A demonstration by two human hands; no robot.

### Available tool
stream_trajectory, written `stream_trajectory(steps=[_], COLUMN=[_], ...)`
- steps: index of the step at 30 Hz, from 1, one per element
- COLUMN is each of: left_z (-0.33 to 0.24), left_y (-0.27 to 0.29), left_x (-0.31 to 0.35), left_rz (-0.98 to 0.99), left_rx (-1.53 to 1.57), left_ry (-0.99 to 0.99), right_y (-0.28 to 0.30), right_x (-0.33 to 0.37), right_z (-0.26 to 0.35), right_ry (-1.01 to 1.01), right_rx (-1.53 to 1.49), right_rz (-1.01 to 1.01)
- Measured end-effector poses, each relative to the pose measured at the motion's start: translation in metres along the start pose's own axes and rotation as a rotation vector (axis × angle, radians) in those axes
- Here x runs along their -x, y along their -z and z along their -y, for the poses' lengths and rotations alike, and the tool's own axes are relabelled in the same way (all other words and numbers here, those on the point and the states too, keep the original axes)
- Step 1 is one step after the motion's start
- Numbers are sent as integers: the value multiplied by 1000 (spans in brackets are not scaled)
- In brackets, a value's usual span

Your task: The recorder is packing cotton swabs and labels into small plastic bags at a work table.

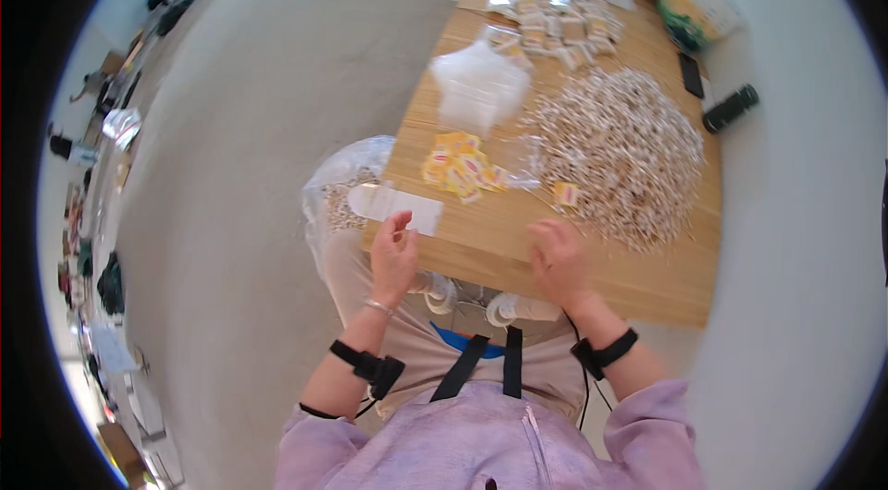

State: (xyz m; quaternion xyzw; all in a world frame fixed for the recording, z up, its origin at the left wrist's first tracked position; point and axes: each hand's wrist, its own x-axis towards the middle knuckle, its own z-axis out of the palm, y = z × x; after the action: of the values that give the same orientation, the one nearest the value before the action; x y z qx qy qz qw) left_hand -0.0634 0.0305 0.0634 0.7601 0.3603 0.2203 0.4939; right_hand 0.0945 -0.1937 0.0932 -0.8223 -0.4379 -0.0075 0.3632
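On the bench (486, 250), the pale heap of sticks (624, 157) lies at one o'clock from the person's right hand (558, 261), the yellow cards (453, 166) at one from the left hand (396, 257), probably for easy reach. The white sheet (423, 213) sits against or just beyond the left fingers. Forearms (597, 320) angle inward; both hands are loosely curled, and I can't tell whether either grips anything.

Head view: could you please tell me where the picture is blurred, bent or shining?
In the head view, the right hand looks smeared, probably by movement; in the same view, straight lines of the room bow along the left side and the corners go black; also in the head view, glare shows on the plastic packets on the table.
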Motion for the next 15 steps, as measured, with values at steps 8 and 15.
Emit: stream_trajectory(steps=[8, 15], left_z=[24, 25], left_y=[-29, -54], left_x=[-14, -32], left_rz=[-194, -134], left_rx=[-416, -567], left_ry=[-249, -361], right_y=[-87, -85], right_x=[-22, -54], right_z=[26, -26], right_ry=[36, -46], right_rx=[232, 589], right_rz=[-37, -188])
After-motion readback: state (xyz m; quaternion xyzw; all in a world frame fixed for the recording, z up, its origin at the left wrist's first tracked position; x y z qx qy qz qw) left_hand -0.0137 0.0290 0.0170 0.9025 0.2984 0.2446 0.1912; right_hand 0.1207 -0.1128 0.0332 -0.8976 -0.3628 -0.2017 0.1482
